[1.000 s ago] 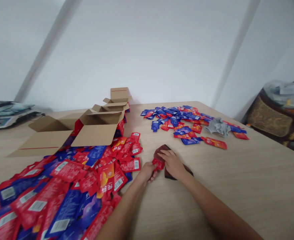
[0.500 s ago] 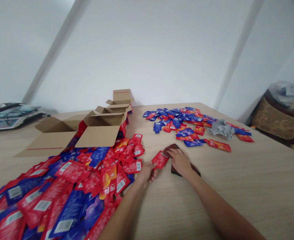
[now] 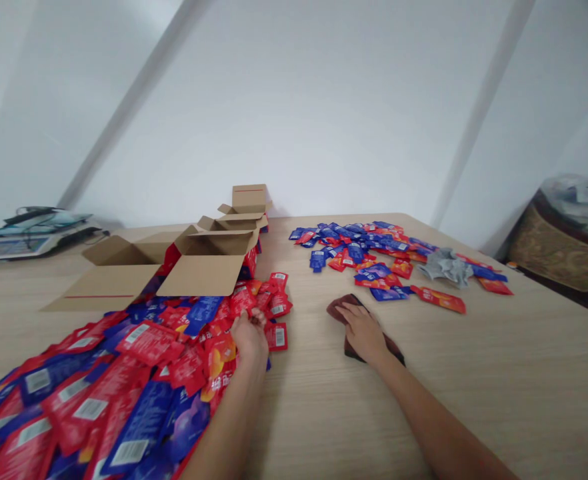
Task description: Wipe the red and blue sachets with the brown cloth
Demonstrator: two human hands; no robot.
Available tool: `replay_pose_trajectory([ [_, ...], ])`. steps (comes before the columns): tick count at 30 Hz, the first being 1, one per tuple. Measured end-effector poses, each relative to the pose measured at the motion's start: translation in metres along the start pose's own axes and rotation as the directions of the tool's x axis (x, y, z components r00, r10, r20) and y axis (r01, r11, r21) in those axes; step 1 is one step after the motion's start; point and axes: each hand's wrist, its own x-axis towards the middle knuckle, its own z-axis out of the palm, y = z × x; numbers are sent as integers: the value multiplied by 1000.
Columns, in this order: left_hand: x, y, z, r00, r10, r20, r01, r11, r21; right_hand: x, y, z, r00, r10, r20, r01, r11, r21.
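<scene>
In the head view, a person's left hand (image 3: 251, 337) reaches over the right-hand fringe of a pile of red and blue packets (image 3: 139, 393), fingers half curled, while the right hand (image 3: 365, 330) lies spread flat on a folded brown cloth (image 3: 341, 305), palm down. A red packet (image 3: 243, 300) sits right at the left fingertips, on the pile; whether they grip it cannot be told.

Between the hands runs a strip of bare desk (image 3: 309, 387), and a broader open stretch spreads to the right of the right hand, out to the desk's slanting side edge. Beyond the hands, the far edge meets a pale wall (image 3: 349, 120). The left hand has less room: packets crowd its left side, and open cardboard boxes (image 3: 201, 273) stand ahead of it and to its left. Ahead of the right hand lies a second scatter of packets (image 3: 357, 237), a crumpled grey item (image 3: 447, 268) to its right.

The cloth's long axis slants from beyond the right fingertips back under the wrist, roughly along the forearm. The red packet's long axis is hard to read, partly hidden among its neighbours; a barcoded packet (image 3: 277, 337) just right of the left hand points sideways, barcode end toward the right hand.
</scene>
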Motion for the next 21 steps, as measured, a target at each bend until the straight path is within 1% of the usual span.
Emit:
replay_pose_trajectory([
  [3, 13, 9, 2, 998, 28, -64, -34, 996, -83, -3, -6, -4, 1000, -3, -5, 3, 1000, 3],
  [5, 19, 15, 2, 996, 30, -83, -39, 992, -117, -5, -11, -7, 999, -37, -7, 37, 999, 34],
  [7, 20, 21, 2, 998, 31, -55, -39, 988, -150, -4, -14, -9, 997, -70, -34, 72, 994, 79],
  [9, 19, 26, 1, 1000, 13, 3, -12, 981, -193, 3, -10, -10, 996, -36, -79, 43, 995, 87],
  [11, 17, 28, 1, 999, -35, 42, 44, 969, -242, 17, 2, -9, 993, 65, -103, -62, 998, 30],
  [13, 15, 29, 1, 992, -114, 52, 124, 951, -283, 34, 23, -10, 980, 180, -89, -187, 980, -75],
  [15, 15, 29, 1, 981, -185, 51, 192, 931, -310, 50, 47, -13, 956, 285, -65, -292, 940, -177],
  [17, 14, 28, 2, 973, -225, 53, 230, 916, -330, 61, 68, -16, 927, 373, -42, -372, 900, -228],
  [19, 12, 28, 3, 967, -247, 65, 255, 906, -339, 66, 80, -17, 913, 408, -5, -397, 886, -238],
  [21, 9, 27, 5, 957, -280, 74, 288, 900, -327, 65, 81, -12, 924, 379, 45, -359, 904, -231],
])
